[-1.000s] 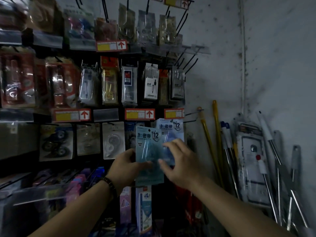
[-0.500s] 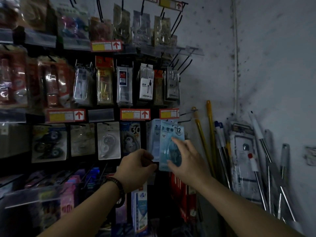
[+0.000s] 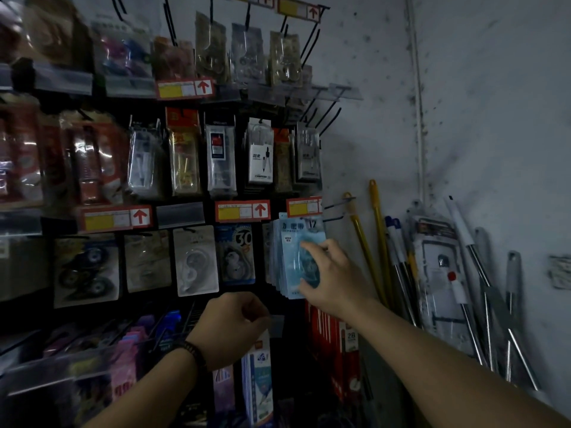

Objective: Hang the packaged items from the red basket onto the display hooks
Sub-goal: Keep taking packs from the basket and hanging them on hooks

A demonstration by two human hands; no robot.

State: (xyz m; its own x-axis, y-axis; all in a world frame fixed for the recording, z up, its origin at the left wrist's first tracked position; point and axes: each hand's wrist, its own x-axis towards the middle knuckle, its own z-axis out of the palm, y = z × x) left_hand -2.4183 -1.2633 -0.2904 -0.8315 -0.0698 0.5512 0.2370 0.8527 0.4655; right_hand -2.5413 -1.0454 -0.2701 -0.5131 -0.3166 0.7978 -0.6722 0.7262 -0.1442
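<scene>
A stack of light blue blister packs (image 3: 293,245) marked "12" hangs on a black display hook (image 3: 332,218) at the right end of the rack. My right hand (image 3: 332,273) rests on the front pack, fingers spread and pressing its face, thumb at the lower edge. My left hand (image 3: 234,330) hovers lower, in front of the rack, fingers curled with nothing visible in them. The red basket is out of view.
Rows of packaged stationery hang on the rack, with red and yellow price tags (image 3: 242,210) under each row. Free black hooks (image 3: 327,118) jut out at the upper right. Broom and mop handles (image 3: 375,242) lean against the grey wall to the right.
The blue pack went from both hands onto the right-end hook with the other packs. My left hand let go and dropped back; my right hand followed the pack to the rack.
</scene>
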